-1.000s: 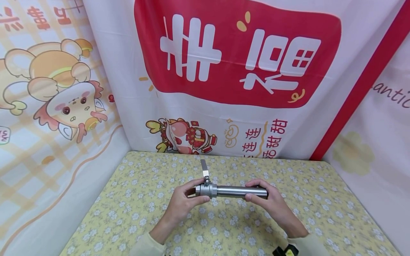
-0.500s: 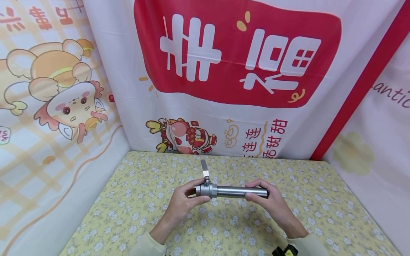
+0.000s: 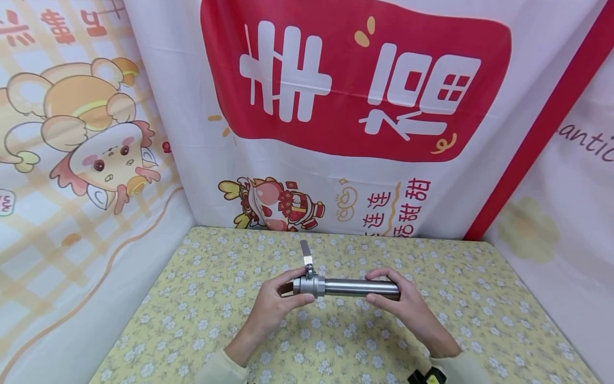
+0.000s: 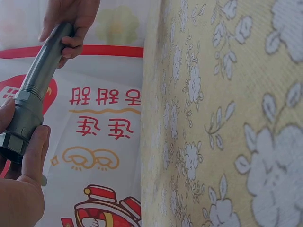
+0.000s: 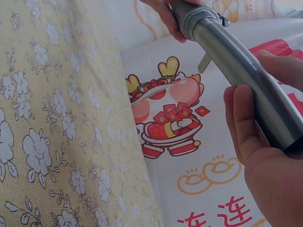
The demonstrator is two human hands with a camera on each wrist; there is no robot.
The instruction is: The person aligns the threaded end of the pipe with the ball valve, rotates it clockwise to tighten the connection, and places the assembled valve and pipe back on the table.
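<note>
My left hand [image 3: 271,303] grips a silver ball valve [image 3: 310,286] between thumb and fingers. The valve's flat lever [image 3: 306,252] points away, toward the back wall. A smooth metal pipe [image 3: 352,287] runs rightward from the valve's hex end; threads [image 4: 32,90] show at this joint in the left wrist view. Around the pipe's far right end curls my right hand [image 3: 408,305], thumb on the near side and fingers on the far side. In the right wrist view its fingers [image 5: 244,106] lie along the pipe [image 5: 251,78]. Pipe and valve are held level above the table.
A yellow floral cloth covers the table [image 3: 192,320]. Printed fabric walls stand at the back [image 3: 192,160], left [image 3: 29,256] and right [image 3: 575,213]. A black device [image 3: 427,376] sits at my right wrist.
My right thumb and fingertips have spread slightly apart on the pipe, the thumb shifting toward its near edge. My left hand and the valve look unchanged.
</note>
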